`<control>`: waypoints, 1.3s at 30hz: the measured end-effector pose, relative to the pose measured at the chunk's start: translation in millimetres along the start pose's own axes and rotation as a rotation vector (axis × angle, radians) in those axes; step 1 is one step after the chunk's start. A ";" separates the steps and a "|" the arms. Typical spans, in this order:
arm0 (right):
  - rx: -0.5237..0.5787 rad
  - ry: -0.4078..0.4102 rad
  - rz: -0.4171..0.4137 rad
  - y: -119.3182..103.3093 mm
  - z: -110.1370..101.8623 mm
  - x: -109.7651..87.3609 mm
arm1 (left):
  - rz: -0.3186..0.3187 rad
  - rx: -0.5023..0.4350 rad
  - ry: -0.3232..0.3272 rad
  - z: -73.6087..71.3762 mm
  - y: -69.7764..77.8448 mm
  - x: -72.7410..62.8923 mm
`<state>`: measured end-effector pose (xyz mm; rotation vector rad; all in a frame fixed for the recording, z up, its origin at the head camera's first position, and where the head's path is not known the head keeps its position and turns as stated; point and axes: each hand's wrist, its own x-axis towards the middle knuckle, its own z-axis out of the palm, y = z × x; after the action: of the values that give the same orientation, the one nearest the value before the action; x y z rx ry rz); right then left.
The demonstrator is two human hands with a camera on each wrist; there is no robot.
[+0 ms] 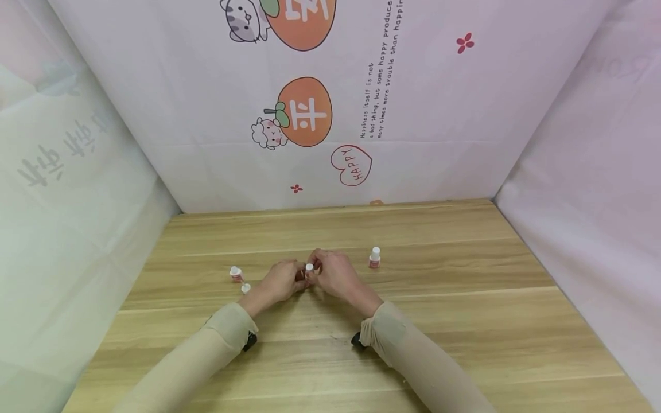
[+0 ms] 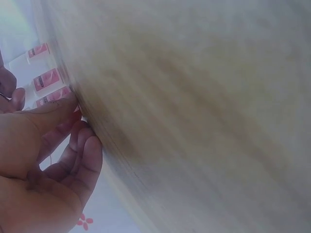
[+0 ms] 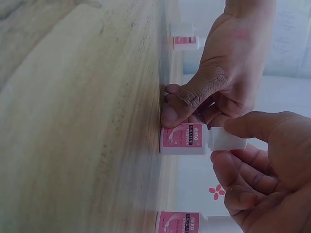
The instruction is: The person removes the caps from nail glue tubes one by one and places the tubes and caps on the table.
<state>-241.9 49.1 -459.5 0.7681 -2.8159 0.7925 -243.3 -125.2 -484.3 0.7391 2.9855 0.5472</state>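
Note:
Between both hands a small white nail glue bottle (image 3: 184, 139) with a pink label stands upright on the table. My left hand (image 1: 281, 280) holds its lower body, with the thumb beside the label in the right wrist view. My right hand (image 1: 337, 274) pinches the white cap (image 3: 229, 140) between thumb and fingers. The cap is on the bottle's top; how tightly it sits I cannot tell. Most of the bottle is hidden by the hands in the head view.
Left of the hands stands another bottle (image 1: 236, 275), with a loose white cap (image 1: 245, 288) near it. A capped bottle (image 1: 374, 258) stands to the right. The wooden table (image 1: 439, 321) meets printed cloth walls (image 1: 413, 115) at the back and sides.

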 end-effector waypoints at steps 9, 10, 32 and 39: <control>0.025 -0.010 0.027 1.4 1.1 -0.1 | -0.018 -0.006 0.002 -3.0 3.7 0.1; 0.023 -0.013 0.029 1.4 1.4 -0.1 | -0.019 -0.004 -0.001 -3.0 3.6 0.2; 0.025 -0.020 0.039 -0.4 0.5 -0.2 | -0.025 0.002 -0.017 -0.3 1.2 1.2; -0.003 -0.009 0.014 -1.1 0.7 0.6 | -0.024 -0.009 -0.024 -1.1 1.2 1.2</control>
<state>-241.8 47.7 -459.5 0.7541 -2.8330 0.7892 -244.0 -124.0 -482.8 0.7038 2.9640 0.5460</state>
